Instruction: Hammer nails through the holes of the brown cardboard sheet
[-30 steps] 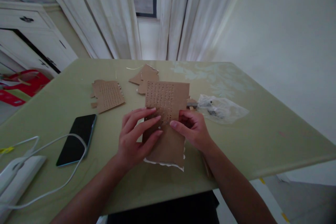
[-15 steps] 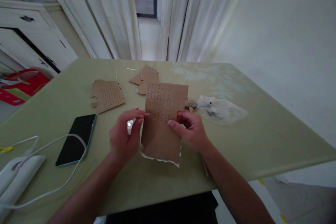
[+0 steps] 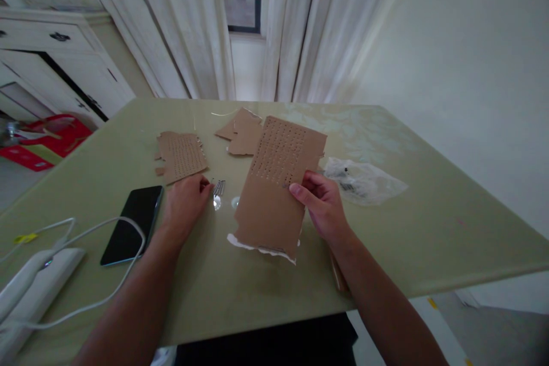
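My right hand (image 3: 321,203) is closed on the right edge of a brown cardboard piece (image 3: 274,200), thumb on its face. Rows of small holes cover the upper half of this piece, and its lower edge is torn and white. It is held tilted above the table. My left hand (image 3: 189,197) rests low at the table with its fingers pressed together; whatever is between the fingertips is too small to make out. Just right of those fingertips lie several thin metal pins (image 3: 219,187), possibly nails or screws. Behind that hand lies another hole-punched cardboard piece (image 3: 183,155).
Torn cardboard scraps (image 3: 245,134) lie toward the back of the table. A clear plastic bag (image 3: 364,182) with small dark items is on the right. On the left are a phone (image 3: 132,224), a white power strip (image 3: 47,286) and a looping white cable (image 3: 109,297).
My left hand has left the cardboard's left edge and moved down and left beside the metal pins, now uncovered. The cardboard in my right hand has tilted clockwise and shifted right.
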Tool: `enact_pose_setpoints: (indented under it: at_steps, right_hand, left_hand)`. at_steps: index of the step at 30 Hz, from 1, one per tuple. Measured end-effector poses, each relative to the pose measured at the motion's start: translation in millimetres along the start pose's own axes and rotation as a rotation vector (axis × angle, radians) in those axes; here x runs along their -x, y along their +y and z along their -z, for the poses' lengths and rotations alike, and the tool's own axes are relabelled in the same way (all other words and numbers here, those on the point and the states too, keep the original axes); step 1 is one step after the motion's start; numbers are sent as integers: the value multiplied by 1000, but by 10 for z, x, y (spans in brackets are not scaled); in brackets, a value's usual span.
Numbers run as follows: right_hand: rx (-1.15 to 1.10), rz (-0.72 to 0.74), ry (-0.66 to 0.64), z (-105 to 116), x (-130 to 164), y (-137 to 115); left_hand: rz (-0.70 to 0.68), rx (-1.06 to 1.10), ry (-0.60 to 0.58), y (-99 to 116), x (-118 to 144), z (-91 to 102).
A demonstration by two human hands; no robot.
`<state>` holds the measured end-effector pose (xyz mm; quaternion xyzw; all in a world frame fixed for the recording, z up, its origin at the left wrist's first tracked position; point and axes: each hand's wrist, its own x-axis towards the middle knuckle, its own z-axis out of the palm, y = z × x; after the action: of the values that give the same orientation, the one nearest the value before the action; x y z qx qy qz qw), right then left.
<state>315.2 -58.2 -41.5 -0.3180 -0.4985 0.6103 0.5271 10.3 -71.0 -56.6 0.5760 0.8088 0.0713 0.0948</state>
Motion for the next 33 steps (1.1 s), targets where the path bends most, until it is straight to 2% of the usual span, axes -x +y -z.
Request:
enact_pose_setpoints:
  at_steps: [12,16,19,21,22,24,27,33]
  right_hand:
    - [4,-11,-11,7,-8,5]
    - [-35,-19,-31,19,2,8]
    - [-38,-32,-57,26,10,12]
    - [-37,-41,-85,24,20,10]
    - [-37,-48,-99,21,26,6]
    - [-39,-65,-129,12,41,-9]
    - [-19,-85,-192,3,65,-40]
    - [29,-95,-270,16,95,-59]
  left_hand:
    - [-83,13,-4,-18,-6,-48]
    - [-105,50,55,-9,4,-60]
    - [-246,296,258,93,99,-44]
    - [-430,526,389,211,234,-27]
    - [-527,620,415,275,316,-23]
    - [-681,751,387,391,480,-34]
    - [-806,882,328,491,646,-100]
    - [-837,987,321,519,678,-187]
